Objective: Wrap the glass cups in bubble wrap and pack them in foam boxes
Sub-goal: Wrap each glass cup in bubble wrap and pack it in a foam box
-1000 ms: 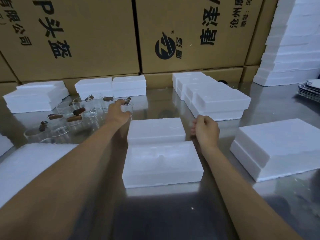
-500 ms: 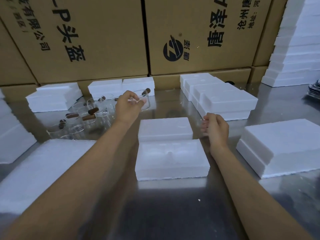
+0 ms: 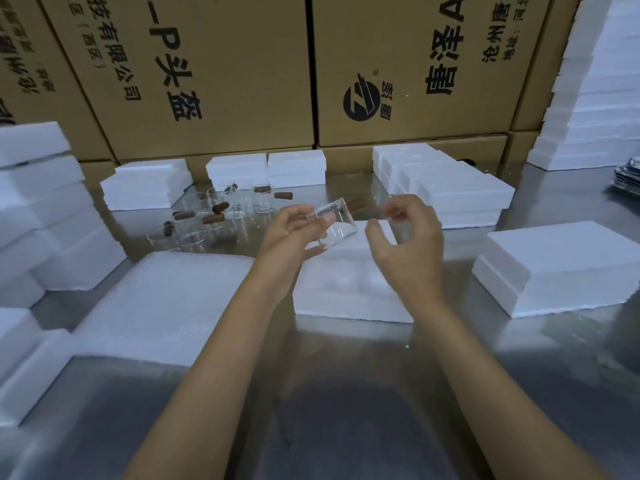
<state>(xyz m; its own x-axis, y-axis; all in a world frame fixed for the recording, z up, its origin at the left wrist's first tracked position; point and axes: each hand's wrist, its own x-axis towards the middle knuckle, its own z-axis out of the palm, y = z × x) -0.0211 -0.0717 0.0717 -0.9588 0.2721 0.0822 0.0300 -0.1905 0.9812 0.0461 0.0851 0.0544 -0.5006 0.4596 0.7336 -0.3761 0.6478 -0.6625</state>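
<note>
My left hand (image 3: pixel 294 233) grips a clear glass cup (image 3: pixel 337 223), tilted on its side above the steel table. Its brown handle pokes out behind it. My right hand (image 3: pixel 405 237) hovers just right of the cup with fingers loosely curled, holding nothing and not touching the glass. Under both hands lies a white foam box (image 3: pixel 346 292) with moulded hollows. Several more glass cups with brown handles (image 3: pixel 214 220) stand in a cluster at the back left. A wide white sheet (image 3: pixel 162 303), maybe bubble wrap or foam, lies flat to the left.
Closed foam boxes stand on the right (image 3: pixel 561 268), at the back (image 3: pixel 446 188) and stacked at the far left (image 3: pixel 38 209). Cardboard cartons (image 3: pixel 415 64) wall off the back. A tall foam stack (image 3: pixel 595 88) rises at the right. Bare steel table (image 3: pixel 346 393) lies near me.
My left hand lifted a glass cup from the cluster and carried it right, over the foam box. My right hand rose from beside the box toward the cup.
</note>
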